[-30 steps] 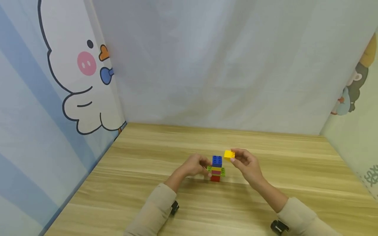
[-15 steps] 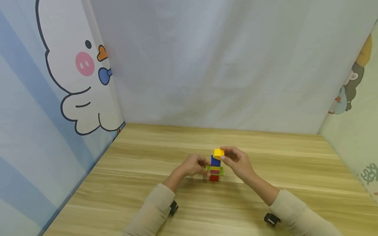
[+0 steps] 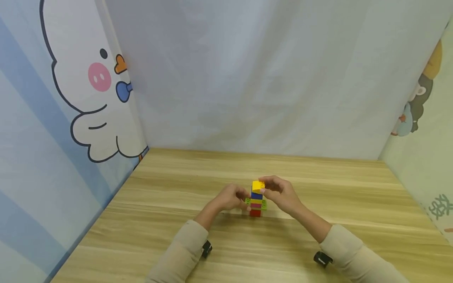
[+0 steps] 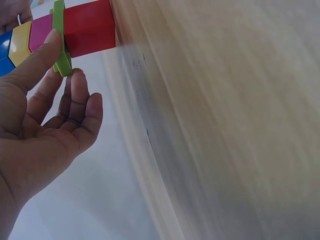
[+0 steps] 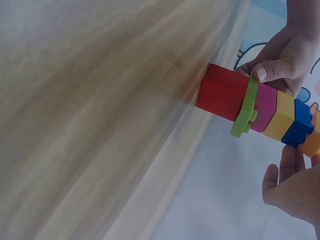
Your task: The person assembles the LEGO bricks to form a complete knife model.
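Note:
A tower of toy building blocks stands upright on the table. From the bottom it has a red block (image 5: 222,92), a flat green plate (image 5: 246,106) jutting out on both sides, a magenta block (image 5: 265,106), a yellow block (image 5: 280,115) and a blue block (image 5: 298,122). My left hand (image 3: 231,197) pinches the tower from the left, its thumb at the green plate and magenta block. Up top, my right hand (image 3: 282,195) pinches another yellow block (image 3: 257,186) over the blue one. It looks orange in the right wrist view; whether it is fully seated I cannot tell.
The wooden table (image 3: 116,220) reaches back to a pale grey curtain (image 3: 262,78). Cartoon-printed panels flank it, with a white character (image 3: 81,78) on the left one. Black wrist devices sit under both sleeves, including one at the right cuff (image 3: 323,258).
My right hand has brought the yellow block leftward from beside the tower, then down onto the blue block's top. My left hand has kept its hold on the tower.

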`<state>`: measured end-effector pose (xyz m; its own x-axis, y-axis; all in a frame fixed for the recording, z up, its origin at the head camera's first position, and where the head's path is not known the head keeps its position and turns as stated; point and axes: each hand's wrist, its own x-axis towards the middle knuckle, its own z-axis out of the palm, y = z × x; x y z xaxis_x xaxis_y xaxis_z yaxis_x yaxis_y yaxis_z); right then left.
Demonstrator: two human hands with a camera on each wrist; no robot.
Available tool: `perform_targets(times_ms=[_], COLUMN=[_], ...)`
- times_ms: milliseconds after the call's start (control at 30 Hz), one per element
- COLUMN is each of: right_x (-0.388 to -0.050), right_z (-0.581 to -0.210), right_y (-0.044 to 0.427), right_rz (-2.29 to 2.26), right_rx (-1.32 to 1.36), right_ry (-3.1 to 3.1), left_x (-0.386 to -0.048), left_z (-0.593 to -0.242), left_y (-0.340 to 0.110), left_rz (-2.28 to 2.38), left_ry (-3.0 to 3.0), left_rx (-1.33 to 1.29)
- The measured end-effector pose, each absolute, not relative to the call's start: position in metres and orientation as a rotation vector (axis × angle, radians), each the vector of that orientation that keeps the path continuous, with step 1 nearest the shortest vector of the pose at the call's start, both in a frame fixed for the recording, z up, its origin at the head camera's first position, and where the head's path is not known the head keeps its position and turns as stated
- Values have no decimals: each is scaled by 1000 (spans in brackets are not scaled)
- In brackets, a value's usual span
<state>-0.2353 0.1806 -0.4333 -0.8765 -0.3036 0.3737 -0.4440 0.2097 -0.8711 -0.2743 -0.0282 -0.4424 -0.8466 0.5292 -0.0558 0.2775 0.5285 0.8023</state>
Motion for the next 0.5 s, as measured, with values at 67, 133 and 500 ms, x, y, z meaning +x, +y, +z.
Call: perform_targets(times_ms=[67,133,500], right_x=[-235,-236,-238], right_z=[-432,-431,-423], right_y=[181,181,177], right_rz=[1742,1748,1639], right_rx=[730,723,691], right_ry=[-2357,-2361,-2451], left_x=[-275,-276,-276], left_z=[-442,-442,-441], left_y=[-28,-28,-28], left_rz=[1222,1218,1203], left_ry=[2477,2480,2483], left_rx=[679,686,687])
